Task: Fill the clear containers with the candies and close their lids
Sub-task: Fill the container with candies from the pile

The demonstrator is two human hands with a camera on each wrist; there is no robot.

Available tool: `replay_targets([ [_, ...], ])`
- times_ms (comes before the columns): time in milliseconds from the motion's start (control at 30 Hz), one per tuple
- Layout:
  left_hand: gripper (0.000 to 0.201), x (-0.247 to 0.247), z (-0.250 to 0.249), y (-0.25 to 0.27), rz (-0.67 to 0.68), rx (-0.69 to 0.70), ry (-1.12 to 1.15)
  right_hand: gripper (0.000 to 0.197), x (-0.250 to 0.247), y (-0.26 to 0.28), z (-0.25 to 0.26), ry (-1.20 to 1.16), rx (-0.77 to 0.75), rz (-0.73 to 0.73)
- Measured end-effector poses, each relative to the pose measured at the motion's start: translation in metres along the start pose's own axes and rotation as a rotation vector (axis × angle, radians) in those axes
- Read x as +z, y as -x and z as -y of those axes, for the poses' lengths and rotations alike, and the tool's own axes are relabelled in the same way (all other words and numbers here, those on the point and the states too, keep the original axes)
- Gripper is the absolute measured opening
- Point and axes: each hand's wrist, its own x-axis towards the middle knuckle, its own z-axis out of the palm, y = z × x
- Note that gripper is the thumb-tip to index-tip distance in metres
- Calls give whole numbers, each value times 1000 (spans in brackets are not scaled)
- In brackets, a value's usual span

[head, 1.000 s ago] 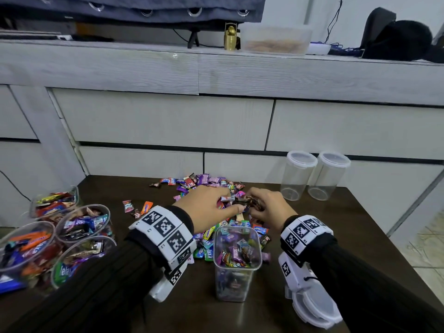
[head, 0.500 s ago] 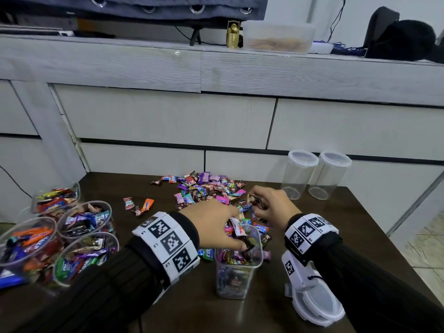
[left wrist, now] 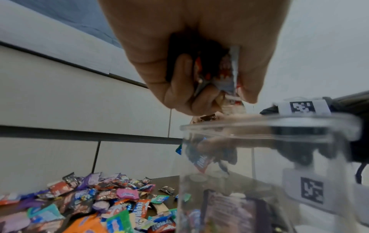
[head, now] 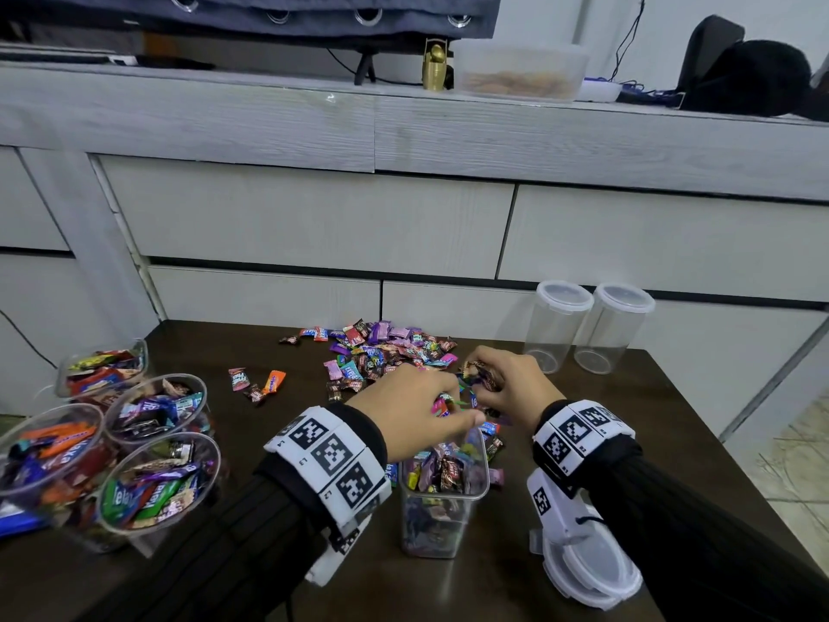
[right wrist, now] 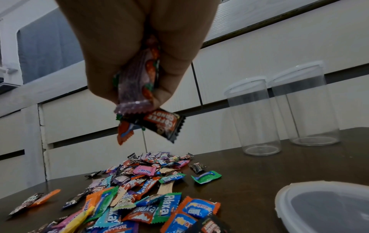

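Filling step under way. Left hand [head: 406, 413] grip closed round wrapped candies, at the rim of the clear square plastic container [head: 442, 500], part full on the dark desk [head: 516, 585]. Right hand [head: 509, 381] grip pinches several wrappers over the loose candy pile [head: 381, 352]. Next: drop both handfuls into the container.

Open container [head: 442, 496] on table [head: 664, 446], landmark | candy pile [head: 381, 352] just behind it | four filled tubs [head: 134, 446] far left | two lidded jars [head: 587, 329] behind right | lid [head: 592, 572] right, nearer | both hands over its far rim
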Motion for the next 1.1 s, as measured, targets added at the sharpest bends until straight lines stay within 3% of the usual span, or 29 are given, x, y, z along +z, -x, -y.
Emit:
replay_targets([
  [167, 30, 11, -9, 0, -115, 18, 218, 28, -1, 3, 0, -48, 11, 2],
  [333, 30, 29, -9, 5, -113, 54, 287, 30, -2, 4, -2, -35, 7, -2],
  [467, 26, 39, -4, 14, -97, 48, 225, 31, -2, 7, -4, -33, 2, -22],
  [933, 23, 42, -1, 18, -260, 279, 223, 28, -4, 8, -2, -64, -6, -37],
  [1033, 34, 37, 5, 18, -290, 263, 189, 27, -5, 7, -3, -64, -8, -41],
  [1100, 52, 33, 11, 18, -216, 198, 211, 27, -8, 7, -4, -51, -19, -64],
])
